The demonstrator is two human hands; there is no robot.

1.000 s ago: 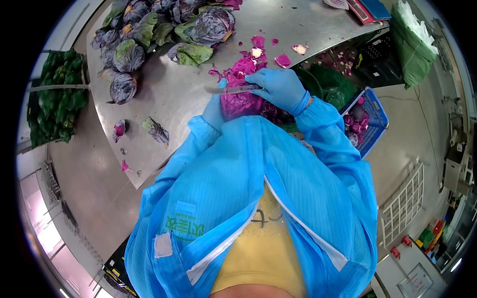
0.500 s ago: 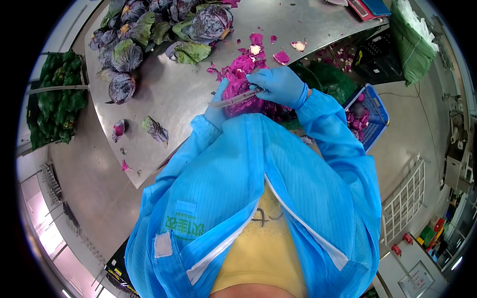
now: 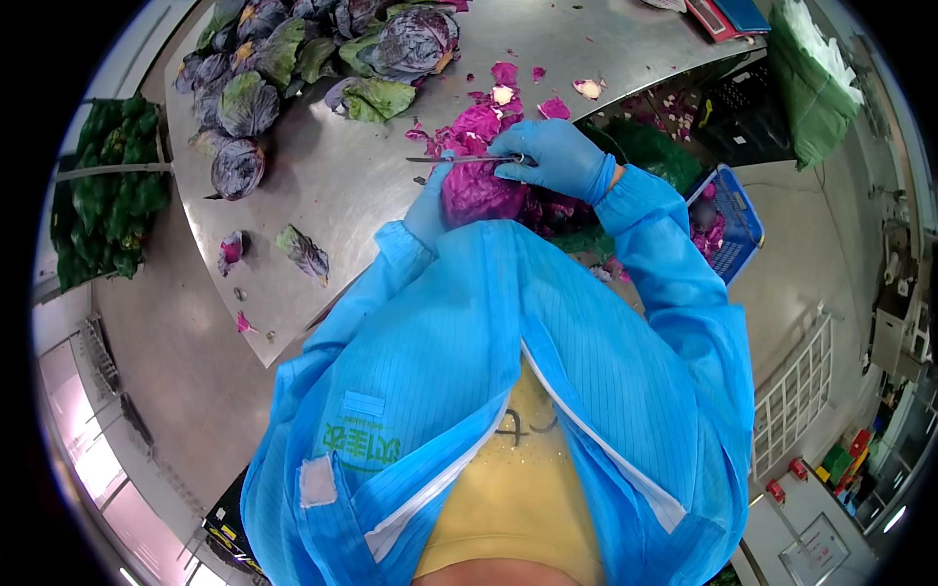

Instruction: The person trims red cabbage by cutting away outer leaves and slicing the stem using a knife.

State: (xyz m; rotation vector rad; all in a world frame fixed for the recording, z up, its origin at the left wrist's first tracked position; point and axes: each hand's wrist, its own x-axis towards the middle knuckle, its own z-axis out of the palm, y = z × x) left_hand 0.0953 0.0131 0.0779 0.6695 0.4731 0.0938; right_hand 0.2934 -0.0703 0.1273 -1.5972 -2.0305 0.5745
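Close to my body, at the edge of the metal table, is a purple cabbage (image 3: 479,198) with its bright inner leaves bare. My left hand (image 3: 430,203), in a blue glove, is closed against the cabbage's left side. In my gloved right hand (image 3: 559,159) is a knife (image 3: 451,159), held by its handle. Its narrow blade lies level across the top of the cabbage and points left. Cut purple leaves (image 3: 479,122) lie just beyond the cabbage, with a pale core piece (image 3: 502,95) among them.
Several whole cabbages (image 3: 415,44) are heaped at the table's far left. Loose leaves (image 3: 303,252) lie on the metal table (image 3: 337,205). To the right are a blue crate (image 3: 747,230) of cabbages, a black crate (image 3: 747,122) and a green sack (image 3: 816,98).
My right hand has shifted slightly right and away from my body. The knife blade has turned from slanting to level and now sits farther up over the cabbage.
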